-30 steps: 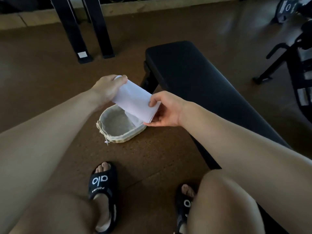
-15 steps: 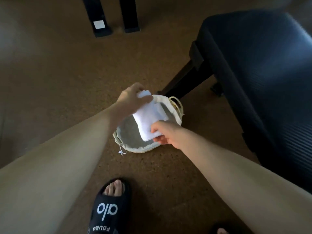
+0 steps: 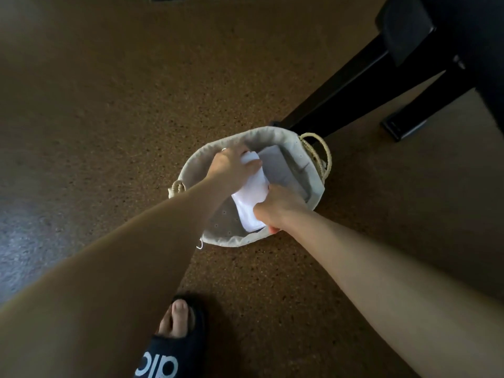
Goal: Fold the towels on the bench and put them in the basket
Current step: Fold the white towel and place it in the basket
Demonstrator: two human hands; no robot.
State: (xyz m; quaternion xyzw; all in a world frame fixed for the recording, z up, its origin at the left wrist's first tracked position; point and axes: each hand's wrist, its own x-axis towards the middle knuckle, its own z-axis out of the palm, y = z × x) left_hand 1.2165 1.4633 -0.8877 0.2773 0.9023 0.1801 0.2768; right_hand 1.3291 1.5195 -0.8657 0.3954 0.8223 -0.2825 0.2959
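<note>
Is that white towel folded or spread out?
Folded: the white towel is a compact rectangle held by both hands inside the basket.

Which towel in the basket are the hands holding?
The brighter white towel, gripped by the left hand and right hand. The other towel lies untouched beside it, farther from the person.

A white towel point(image 3: 252, 197) inside a beige-lined straw-coloured basket point(image 3: 308, 156) on speckled brown floor point(image 3: 136, 105); nearby, a black sandal point(image 3: 174, 353) with white lettering.
</note>
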